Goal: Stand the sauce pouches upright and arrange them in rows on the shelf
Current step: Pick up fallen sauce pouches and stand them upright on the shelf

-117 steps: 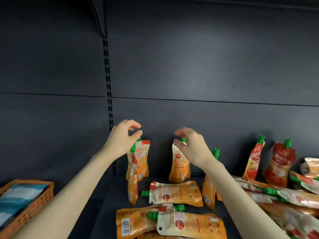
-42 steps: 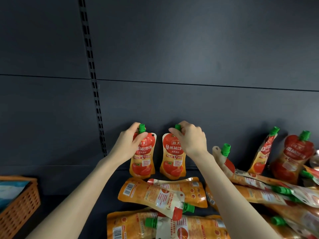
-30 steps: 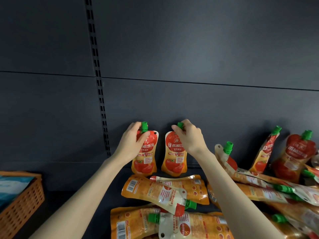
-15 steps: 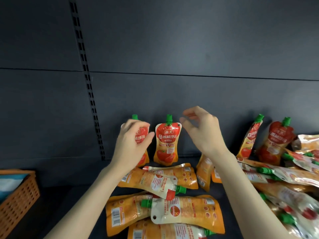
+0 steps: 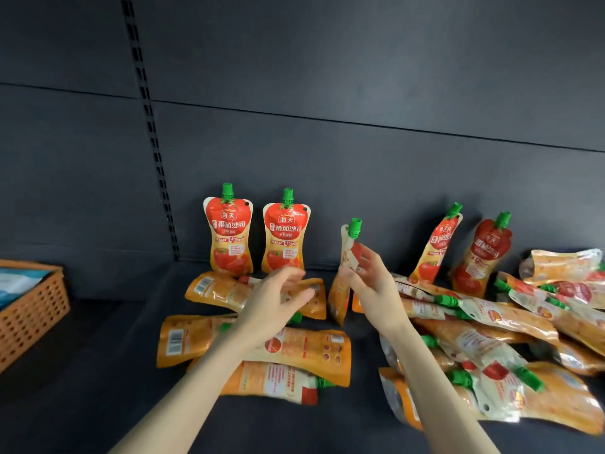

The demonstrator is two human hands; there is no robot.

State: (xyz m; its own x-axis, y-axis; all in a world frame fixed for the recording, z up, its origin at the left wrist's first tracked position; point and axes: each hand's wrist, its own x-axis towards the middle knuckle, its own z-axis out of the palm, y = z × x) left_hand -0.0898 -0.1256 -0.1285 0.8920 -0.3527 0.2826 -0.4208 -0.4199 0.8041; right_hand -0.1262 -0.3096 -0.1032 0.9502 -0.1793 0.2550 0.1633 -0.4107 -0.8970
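Red pouches (image 5: 229, 234) stand released; L hand (image 5: 275, 306), R hand (image 5: 366, 283) pulled back.

place: shop | evidence: dark slotted shelving upright (image 5: 154, 152), shelf (image 5: 98, 371) of branded sauce pouches (image 5: 230, 234)

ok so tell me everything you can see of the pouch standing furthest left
The pouch is glossy, soft-looking plastic, waisted in shape: red top with white characters, orange lower half with a tomato picture, green screw cap on top. It stands upright, front outward, at the back of the shelf against the dark back panel, close beside a matching pouch. A lying pouch lies just in front of its foot. The left hand and right hand are clear of it.
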